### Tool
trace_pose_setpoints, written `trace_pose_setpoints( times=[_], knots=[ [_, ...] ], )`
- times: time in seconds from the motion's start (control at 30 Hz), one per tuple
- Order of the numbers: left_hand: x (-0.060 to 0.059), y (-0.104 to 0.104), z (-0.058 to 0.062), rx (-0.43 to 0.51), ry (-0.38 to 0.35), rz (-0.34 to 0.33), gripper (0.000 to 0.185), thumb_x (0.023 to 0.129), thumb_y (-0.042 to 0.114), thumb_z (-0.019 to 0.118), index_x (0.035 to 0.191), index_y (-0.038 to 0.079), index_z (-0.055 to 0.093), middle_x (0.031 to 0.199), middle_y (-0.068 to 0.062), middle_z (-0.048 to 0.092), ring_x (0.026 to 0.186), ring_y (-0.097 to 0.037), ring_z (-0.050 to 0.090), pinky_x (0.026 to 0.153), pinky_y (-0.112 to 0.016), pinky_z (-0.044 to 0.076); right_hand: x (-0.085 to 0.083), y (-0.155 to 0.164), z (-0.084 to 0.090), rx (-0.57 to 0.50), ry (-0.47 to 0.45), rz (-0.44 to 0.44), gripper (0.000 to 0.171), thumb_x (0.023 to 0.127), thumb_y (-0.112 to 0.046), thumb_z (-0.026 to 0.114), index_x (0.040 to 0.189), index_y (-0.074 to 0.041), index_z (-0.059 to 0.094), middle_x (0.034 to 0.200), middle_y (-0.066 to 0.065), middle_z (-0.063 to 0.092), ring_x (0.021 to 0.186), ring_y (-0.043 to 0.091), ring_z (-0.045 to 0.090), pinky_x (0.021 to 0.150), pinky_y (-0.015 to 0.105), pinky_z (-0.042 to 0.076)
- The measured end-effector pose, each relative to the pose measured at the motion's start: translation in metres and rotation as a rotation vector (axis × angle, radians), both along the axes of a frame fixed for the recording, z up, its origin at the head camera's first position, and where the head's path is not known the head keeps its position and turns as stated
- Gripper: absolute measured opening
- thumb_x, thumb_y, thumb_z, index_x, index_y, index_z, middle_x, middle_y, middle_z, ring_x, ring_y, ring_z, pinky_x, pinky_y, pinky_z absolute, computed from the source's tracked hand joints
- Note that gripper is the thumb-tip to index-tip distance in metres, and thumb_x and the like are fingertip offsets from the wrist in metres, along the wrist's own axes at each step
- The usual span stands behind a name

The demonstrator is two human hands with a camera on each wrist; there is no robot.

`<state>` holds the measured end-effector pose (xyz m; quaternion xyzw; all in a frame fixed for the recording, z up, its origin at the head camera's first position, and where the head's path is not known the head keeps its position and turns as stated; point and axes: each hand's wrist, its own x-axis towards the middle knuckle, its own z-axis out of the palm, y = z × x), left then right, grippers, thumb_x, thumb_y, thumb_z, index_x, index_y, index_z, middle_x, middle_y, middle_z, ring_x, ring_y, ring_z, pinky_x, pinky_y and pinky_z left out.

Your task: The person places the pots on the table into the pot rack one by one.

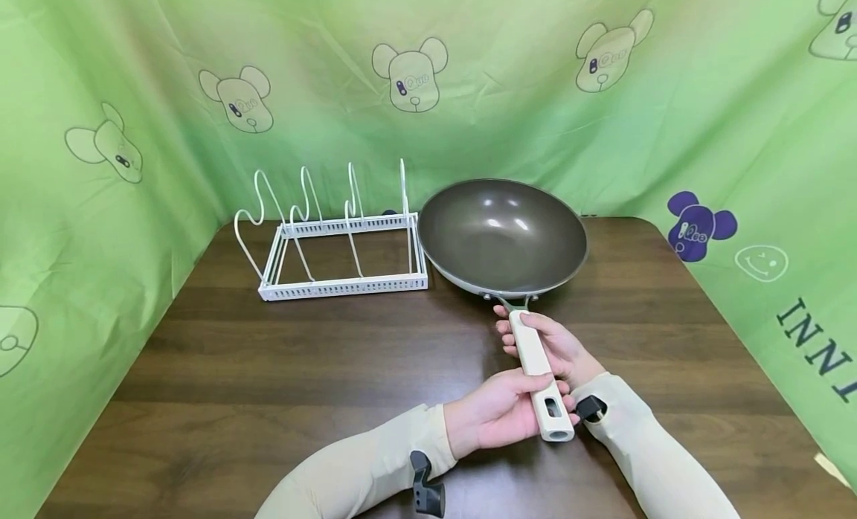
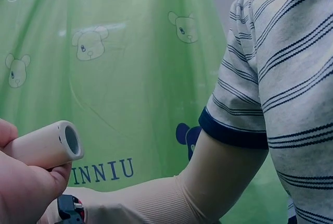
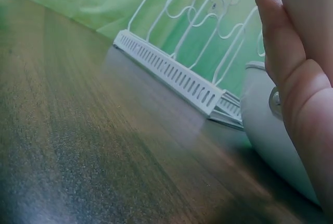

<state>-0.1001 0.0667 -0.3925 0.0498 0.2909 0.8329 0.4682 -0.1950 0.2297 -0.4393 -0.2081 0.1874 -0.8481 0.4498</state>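
A wide frying pan (image 1: 502, 236) with a dark grey inside faces up at the back of the table, its cream handle (image 1: 532, 348) pointing toward me. Near the pan end, my right hand (image 1: 559, 348) grips the handle with the thumb on top. My left hand (image 1: 498, 407) holds the handle close to its free end, thumb over it and fingers beneath. In the left wrist view the hollow end of the handle (image 2: 47, 143) sticks out of the left hand. The right wrist view shows the pan's pale outer side (image 3: 270, 135) beyond the right hand's fingers (image 3: 296, 73).
Just left of the pan stands a white rack (image 1: 344, 286) with several upright wire loops; the pan's left rim overlaps its right end in the head view. Green printed cloth (image 1: 495, 125) hangs behind and beside the brown wooden table (image 1: 301, 363).
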Motion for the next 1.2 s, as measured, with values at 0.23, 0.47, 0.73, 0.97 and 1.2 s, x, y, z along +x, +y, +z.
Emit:
trace_pose_setpoints(
  times=[0.23,0.47,0.73,0.97,1.2],
  knots=[
    [0.000,-0.002,0.000,-0.010,0.036,-0.017,0.018,0.105,0.008,0.028,0.114,0.005,0.043,0.095,0.001,0.051,0.092,-0.014,0.054,0.119,-0.051,0.020,-0.004,-0.004,-0.007,-0.081,0.019,0.064,0.026,0.109,-0.012,0.029,0.129,-0.003,0.043,0.108,0.008,0.056,0.094,0.017,0.061,0.090,0.028,0.051],
    [-0.001,-0.003,-0.001,-0.022,0.041,-0.023,0.019,0.105,0.009,0.027,0.113,0.006,0.044,0.094,0.001,0.051,0.092,-0.014,0.054,0.119,-0.051,0.019,-0.006,-0.005,-0.009,-0.103,0.018,0.069,0.026,0.109,-0.012,0.029,0.129,-0.003,0.043,0.109,0.009,0.056,0.095,0.016,0.060,0.088,0.029,0.052],
    [-0.001,-0.002,-0.004,-0.038,0.061,-0.019,0.018,0.105,0.009,0.027,0.109,0.009,0.045,0.097,0.000,0.051,0.092,-0.015,0.054,0.119,-0.052,0.020,-0.005,-0.006,-0.011,-0.133,0.029,0.086,0.026,0.108,-0.010,0.032,0.131,-0.003,0.042,0.110,0.010,0.056,0.097,0.016,0.058,0.089,0.029,0.052],
    [-0.004,-0.004,-0.008,-0.007,0.113,-0.062,0.018,0.104,0.005,0.025,0.112,0.010,0.041,0.097,-0.001,0.050,0.091,-0.013,0.054,0.118,-0.055,0.018,-0.004,-0.006,-0.013,-0.121,0.054,0.079,0.026,0.108,-0.010,0.029,0.130,-0.003,0.043,0.106,0.008,0.056,0.093,0.015,0.060,0.087,0.029,0.052],
    [-0.009,-0.007,-0.009,0.033,0.135,-0.120,0.022,0.104,0.003,0.021,0.109,0.012,0.040,0.095,-0.001,0.051,0.090,-0.011,0.055,0.119,-0.057,0.014,-0.007,-0.005,-0.012,-0.089,0.075,0.059,0.025,0.108,-0.009,0.031,0.128,-0.003,0.044,0.104,0.007,0.057,0.091,0.014,0.062,0.086,0.029,0.053]
  ],
)
